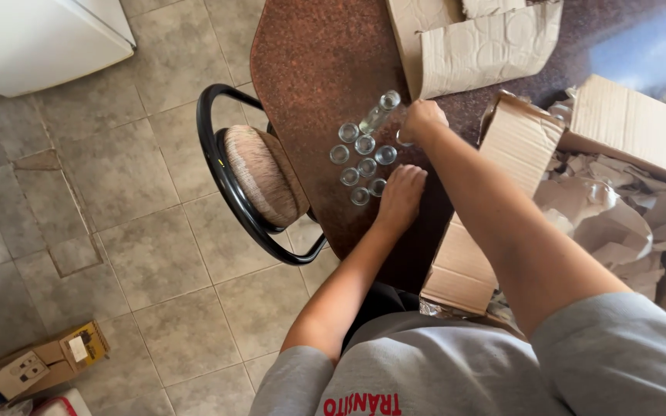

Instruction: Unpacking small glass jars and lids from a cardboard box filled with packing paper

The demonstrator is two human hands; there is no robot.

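The right hand (421, 121) is closed around a small clear glass (404, 137) and holds it at the upper right edge of a cluster of small glasses (360, 158) that stand on the brown speckled table (310, 69). Most of the held glass is hidden by the fingers, so only a bit of its rim shows just below the fist. Just to the left of this grip, one more glass (379, 112) lies tilted on its side, its mouth pointing away from the person. The left hand (401, 196) lies flat on the table with the fingers relaxed and holds nothing; its fingertips touch or nearly touch the nearest glasses of the cluster, I cannot tell which. On the far side of the right hand lies a torn piece of cardboard (487, 42). To the right of both hands is an open cardboard box (502, 177) filled with crumpled packing paper (610, 208). To the left of the cluster, a padded chair (260, 173) stands against the table edge.
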